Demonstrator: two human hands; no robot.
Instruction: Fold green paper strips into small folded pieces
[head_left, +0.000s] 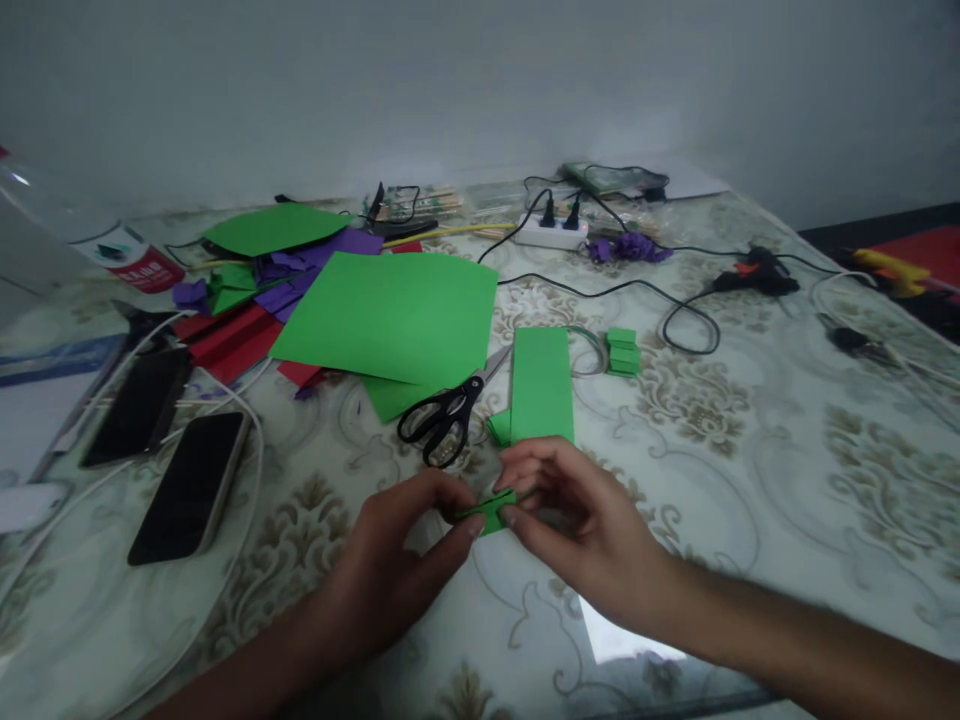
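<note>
A small folded strip of green paper (pixel 493 513) is held between my two hands, low in the middle of the head view. My left hand (pixel 409 545) pinches its left end between thumb and fingers. On the right end, my right hand (pixel 577 510) grips with thumb and fingertips. Just beyond lies a green paper strip (pixel 541 380), flat on the table. Black-handled scissors (pixel 450 408) rest to its left, blades slightly apart. A pleated green paper piece (pixel 622 352) sits further right, beside a thin coil of wire (pixel 591 352).
Large green sheets (pixel 390 315) overlap red paper (pixel 232 345) and purple paper at the left. Two phones (pixel 191 485) and white cables lie near the left edge. A power strip (pixel 551 232), glue gun (pixel 757 272) and bottle (pixel 112 245) stand or lie further back.
</note>
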